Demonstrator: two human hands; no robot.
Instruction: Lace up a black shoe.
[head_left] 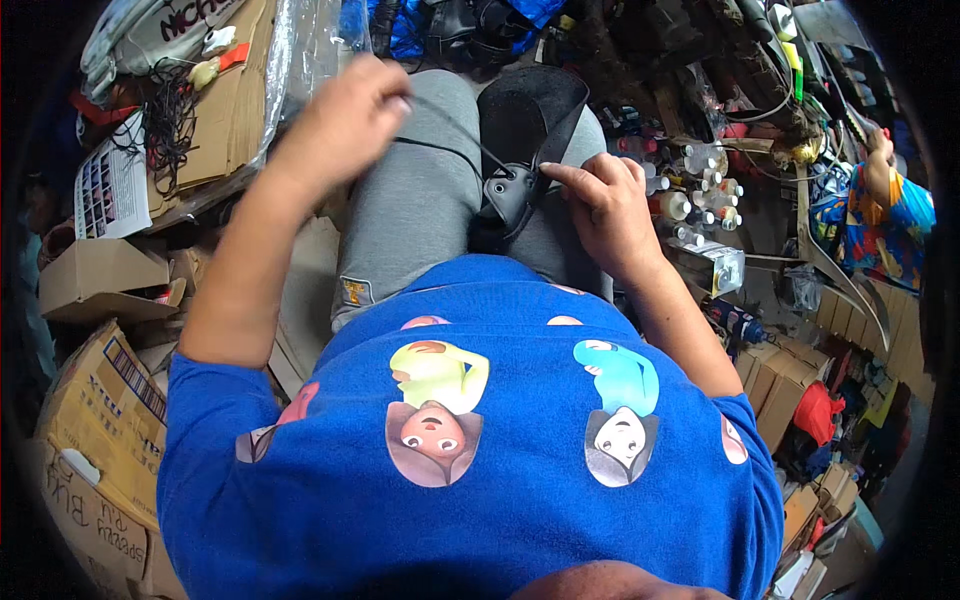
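Between my thighs lies a black shoe upper (512, 192), its eyelets facing me and a wide dark band curving away at its far side. A black shoelace (447, 116) runs from an eyelet up and left to my left hand (360, 110). That hand is closed on the lace, raised over my left knee and slightly blurred by motion. A second strand of lace crosses my left thigh below it. My right hand (612, 208) grips the right edge of the upper, forefinger stretched along it and the other fingers curled. The thumb is mostly hidden.
Several small bottles (703, 190) stand right of my knee, near a metal can (722, 268). Cardboard boxes (105, 285) and tangled black cords (172, 125) are at the left. Another person's colourful sleeve (905, 205) shows at the far right.
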